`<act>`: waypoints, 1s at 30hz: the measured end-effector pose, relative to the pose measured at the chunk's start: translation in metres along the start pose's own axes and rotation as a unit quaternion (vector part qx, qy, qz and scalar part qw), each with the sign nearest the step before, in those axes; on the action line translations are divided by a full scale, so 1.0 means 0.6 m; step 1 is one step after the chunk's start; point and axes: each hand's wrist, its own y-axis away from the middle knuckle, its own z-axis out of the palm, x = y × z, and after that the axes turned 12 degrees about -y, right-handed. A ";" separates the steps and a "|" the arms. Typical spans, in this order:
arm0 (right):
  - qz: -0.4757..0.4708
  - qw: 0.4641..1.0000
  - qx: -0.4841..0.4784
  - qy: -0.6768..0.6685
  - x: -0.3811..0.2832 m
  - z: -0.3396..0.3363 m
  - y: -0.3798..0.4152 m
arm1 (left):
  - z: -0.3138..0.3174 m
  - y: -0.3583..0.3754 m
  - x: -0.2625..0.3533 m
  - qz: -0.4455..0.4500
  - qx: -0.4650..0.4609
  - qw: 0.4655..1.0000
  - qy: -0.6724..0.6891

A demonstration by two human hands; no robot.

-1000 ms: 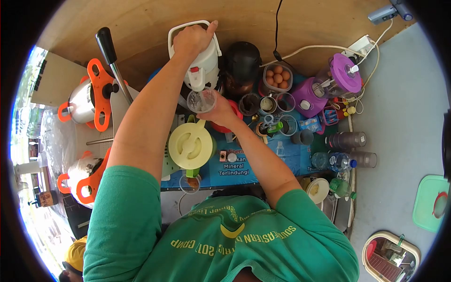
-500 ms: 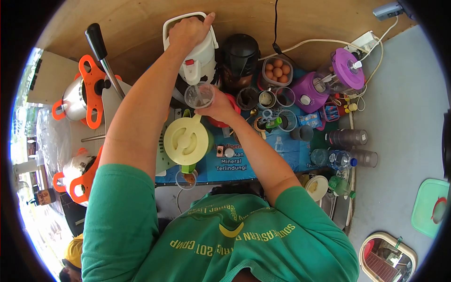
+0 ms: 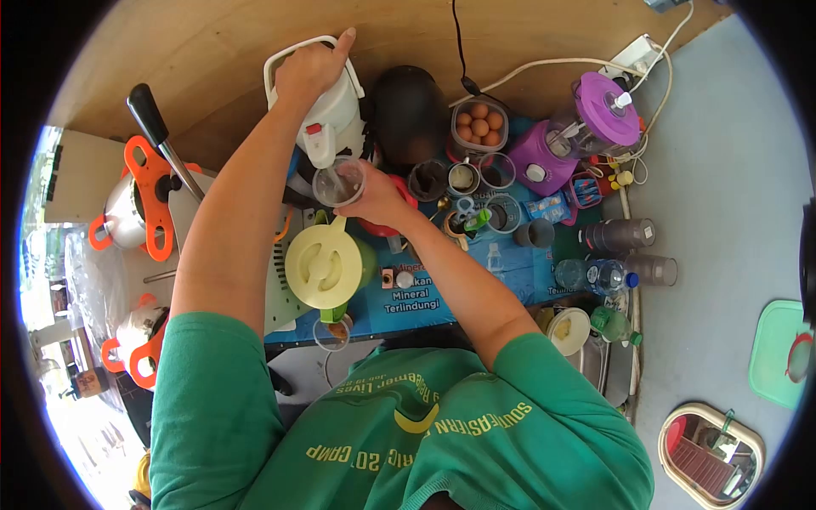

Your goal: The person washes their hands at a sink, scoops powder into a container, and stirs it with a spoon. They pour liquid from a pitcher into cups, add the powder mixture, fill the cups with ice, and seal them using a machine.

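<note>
My left hand bears down on top of a white pump dispenser, its fingers bent over the lid and its thumb sticking up. In my right hand is a clear plastic cup, tilted beneath the dispenser's spout; a pale streak, seemingly liquid, shows in it. Just below the cup stands a green pitcher with a pale yellow lid. A red-rimmed container is partly hidden behind my right hand. To the dispenser's right is a dark round container.
Eggs in a tub, a purple blender, several cups and bottles stand on the right. Orange-handled pots and a black-handled lever are at left. A cup with brown contents sits near the front edge.
The view has shifted, so most things appear further left. Both hands keep their places at the dispenser and the cup, and the cup looks more tilted.
</note>
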 end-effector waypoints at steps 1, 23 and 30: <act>0.000 1.000 -0.004 0.005 0.001 0.001 -0.003 | -0.005 0.004 0.001 -0.003 0.014 1.000 0.007; 0.017 0.996 0.028 0.087 -0.009 0.013 0.002 | 0.017 -0.002 -0.007 0.015 0.048 0.999 0.019; -0.024 0.994 0.063 0.086 -0.008 0.026 0.000 | 0.008 -0.003 -0.003 -0.010 0.064 0.997 0.031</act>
